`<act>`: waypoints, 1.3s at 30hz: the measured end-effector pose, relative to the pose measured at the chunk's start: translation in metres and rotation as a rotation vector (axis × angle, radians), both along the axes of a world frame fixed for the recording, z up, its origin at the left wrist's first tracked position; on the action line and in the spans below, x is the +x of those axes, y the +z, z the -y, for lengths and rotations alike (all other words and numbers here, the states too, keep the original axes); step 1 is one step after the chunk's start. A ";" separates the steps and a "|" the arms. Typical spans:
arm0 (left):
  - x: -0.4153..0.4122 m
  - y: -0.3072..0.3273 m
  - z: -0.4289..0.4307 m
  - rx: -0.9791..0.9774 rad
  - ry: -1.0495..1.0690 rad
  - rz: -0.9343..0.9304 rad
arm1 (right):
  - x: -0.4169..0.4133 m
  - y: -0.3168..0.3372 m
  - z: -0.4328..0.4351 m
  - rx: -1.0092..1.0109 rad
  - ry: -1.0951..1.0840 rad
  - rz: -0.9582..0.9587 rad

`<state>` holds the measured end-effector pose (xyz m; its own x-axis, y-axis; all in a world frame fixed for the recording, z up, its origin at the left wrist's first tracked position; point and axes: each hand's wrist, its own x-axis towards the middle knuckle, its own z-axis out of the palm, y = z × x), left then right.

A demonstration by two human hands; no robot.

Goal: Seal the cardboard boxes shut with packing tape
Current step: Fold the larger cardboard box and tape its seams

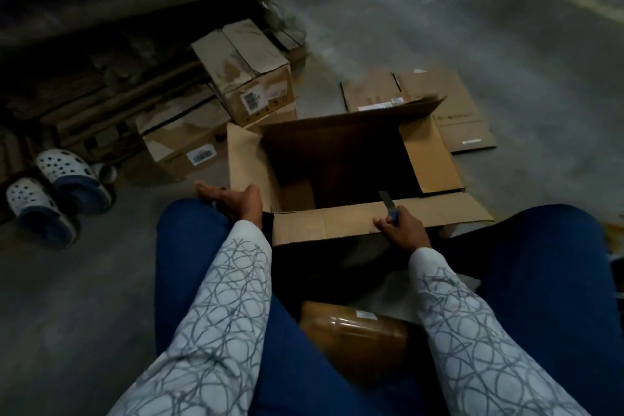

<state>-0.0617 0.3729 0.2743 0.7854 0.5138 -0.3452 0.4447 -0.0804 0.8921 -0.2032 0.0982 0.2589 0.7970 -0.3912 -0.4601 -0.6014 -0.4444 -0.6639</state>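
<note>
An open cardboard box [341, 159] stands on the floor between my knees, with all of its top flaps spread outward. My left hand [241, 204] rests with relaxed fingers against the base of the box's left flap [243, 155]. My right hand [403, 230] grips a blue-handled utility knife [391, 211], blade pointing up, over the near flap [324, 223]. A brown tape-wrapped bundle [354, 331] lies in my lap; I cannot tell whether it is packing tape.
Two closed boxes with barcode labels [251, 78] [184, 138] sit to the left behind the open box. A flattened carton [456, 105] lies on the grey floor behind it. A pair of white-and-blue clogs [67, 176] stands at left. Stacked flat cardboard [101, 84] fills the back left.
</note>
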 end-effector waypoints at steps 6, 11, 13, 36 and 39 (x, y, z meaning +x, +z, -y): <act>-0.012 0.005 0.015 -0.078 0.029 -0.184 | -0.005 0.002 0.002 -0.032 0.004 -0.001; -0.014 -0.009 0.013 0.121 -0.151 -0.158 | -0.002 0.001 -0.004 -0.079 0.048 -0.033; -0.012 -0.012 0.009 0.089 -0.073 -0.123 | 0.000 0.002 -0.009 -0.089 0.077 -0.030; 0.000 -0.071 0.043 0.091 0.077 -0.127 | 0.303 0.005 -0.071 0.213 0.119 0.273; -0.009 -0.070 0.051 0.163 -0.176 -0.033 | 0.340 -0.010 -0.067 -0.012 0.272 0.293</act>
